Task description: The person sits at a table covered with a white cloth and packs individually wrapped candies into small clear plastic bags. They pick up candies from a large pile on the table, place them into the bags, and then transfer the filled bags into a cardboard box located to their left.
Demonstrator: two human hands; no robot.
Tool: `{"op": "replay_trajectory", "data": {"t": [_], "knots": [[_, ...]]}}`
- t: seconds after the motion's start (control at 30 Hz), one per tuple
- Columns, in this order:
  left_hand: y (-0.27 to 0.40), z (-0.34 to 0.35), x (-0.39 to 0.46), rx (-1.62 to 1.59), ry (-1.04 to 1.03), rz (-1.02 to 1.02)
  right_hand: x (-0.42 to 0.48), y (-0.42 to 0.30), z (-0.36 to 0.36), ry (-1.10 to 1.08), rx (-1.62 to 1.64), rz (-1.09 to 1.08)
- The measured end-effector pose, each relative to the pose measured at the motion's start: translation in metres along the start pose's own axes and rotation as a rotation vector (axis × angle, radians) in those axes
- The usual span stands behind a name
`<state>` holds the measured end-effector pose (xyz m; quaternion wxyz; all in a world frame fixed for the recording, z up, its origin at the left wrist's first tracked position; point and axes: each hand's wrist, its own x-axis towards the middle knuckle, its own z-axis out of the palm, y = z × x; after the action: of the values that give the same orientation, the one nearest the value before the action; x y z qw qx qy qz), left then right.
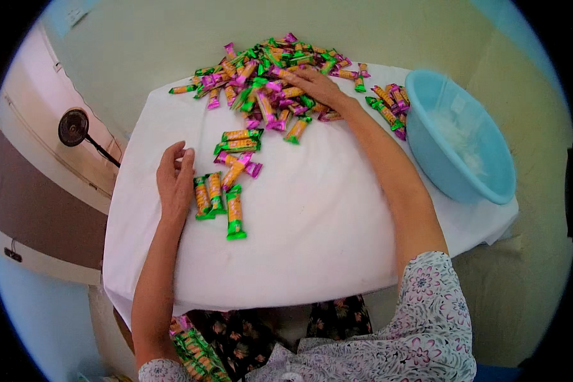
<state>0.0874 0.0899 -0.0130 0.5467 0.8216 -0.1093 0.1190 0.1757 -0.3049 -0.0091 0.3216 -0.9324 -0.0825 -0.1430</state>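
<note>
My left hand (175, 179) hovers at the left of the table, fingers loosely bent and nothing held. Just right of it lie two packets with green ends (209, 193), side by side, and a single green-ended packet (235, 212). Above these, an orange packet (236, 172) lies across a purple-ended one, with two green-ended packets (238, 141) farther up. My right hand (317, 86) reaches palm down onto a large heap of small wrapped snack packets (248, 71) with green or purple ends. Its fingertips touch packets there; whether they grip one is unclear.
A light blue plastic basin (458, 138) with whitish clear material inside stands on the right side of the white-covered table (305, 238). Beside it sits a smaller group of packets (389, 105). Filled clear packaging (198, 353) is below the table's front edge. A fan (74, 126) stands left.
</note>
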Motion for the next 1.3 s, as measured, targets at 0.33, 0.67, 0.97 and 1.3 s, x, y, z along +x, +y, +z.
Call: {"op": "replay_trajectory", "data": {"t": [0.33, 0.67, 0.97, 1.3], "knots": [[-0.033, 0.001, 0.003, 0.028, 0.064, 0.166, -0.082, -0.137, 0.042, -0.091, 0.019, -0.218], [-0.044, -0.039, -0.005, 0.046, 0.147, 0.204, -0.142, -0.120, -0.096, 0.398, -0.456, -0.425], [-0.043, -0.049, -0.003, 0.152, 0.300, 0.210, -0.219, 0.033, -0.233, 0.202, -0.715, 0.496], [-0.055, -0.037, 0.003, 0.038, 0.302, 0.107, -0.282, 0.125, -0.265, 0.123, -0.606, 0.460]]}}
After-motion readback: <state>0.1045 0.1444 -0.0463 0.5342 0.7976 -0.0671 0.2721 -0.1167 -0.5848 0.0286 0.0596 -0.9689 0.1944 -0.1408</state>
